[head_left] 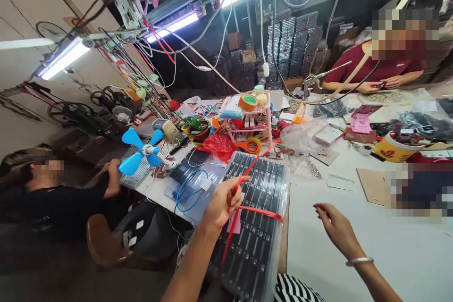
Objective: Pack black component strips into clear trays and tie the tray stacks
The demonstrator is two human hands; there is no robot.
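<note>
- Nearest, a striped garment (295, 288) shows beside the near end of the tray bundle (253, 250), a clear plastic stack filled with rows of black parts. What bears that end cannot be seen; if it is poorly propped, a pull could tip it.
- A red strap (264, 212) runs along and across the bundle. The left hand (222, 200) is above it, fingers closed on the strap. Too hard a tug might bow the thin plastic or drag the strap askew; too slack a grip might let the trays slide apart.
- A pink label (234, 222) lies by the strap and could crease or tear if the strap rubs it.
- The right hand (332, 219), bracelet (359, 261) at its wrist, hangs over the white surface (318, 269), fingers loosely bent, holding nothing visible. With only one hand engaged, the bundle may twist.
- Left of the bundle lies a white plug (206, 184) with its cable, which a shifting corner could snag.
- Farther left, a blue fan (146, 150) shows bare blades; a stray strap end might catch there if it turns.
- Beyond, a red plastic bag (216, 146) crowds the bundle's far end.
</note>
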